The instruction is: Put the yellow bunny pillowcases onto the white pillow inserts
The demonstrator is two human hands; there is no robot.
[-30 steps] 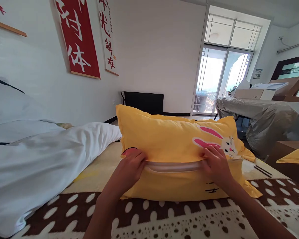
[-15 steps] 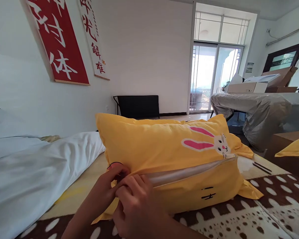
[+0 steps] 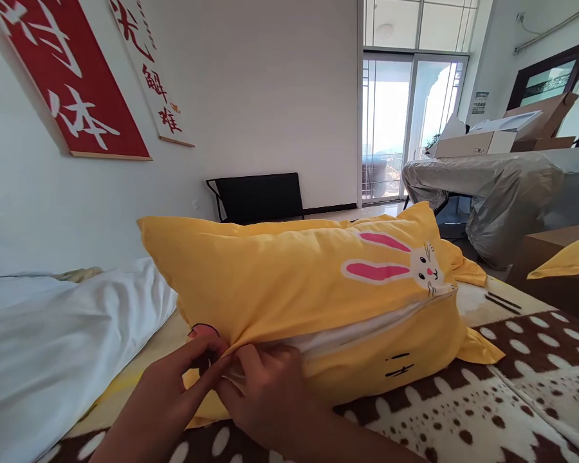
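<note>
A stuffed yellow pillowcase (image 3: pixel 280 270) with a pink-eared rabbit print lies lengthwise on the bed before me. Along its near side runs a long slit, through which a strip of white pillow (image 3: pixel 352 333) shows. At the slit's left end, my left hand (image 3: pixel 174 382) pinches the upper edge of the cloth between thumb and fingers. My right hand (image 3: pixel 275 392) is right beside it, fingers curled onto the edge of the slit; its fingertips are partly hidden in the folds.
White bedding (image 3: pixel 101 334) is heaped at left on a brown and cream patterned blanket (image 3: pixel 521 399). Another yellow cloth corner (image 3: pixel 567 257) juts in at right above a cardboard box (image 3: pixel 540 257). Farther back stand a plastic-covered table (image 3: pixel 487 173) with boxes and a black bench (image 3: pixel 258 196).
Both hands have shifted slightly left, tugging the slit's edge into a sharper fold. The pillowcase's left corner now reaches farther left. My view has tilted down a little.
</note>
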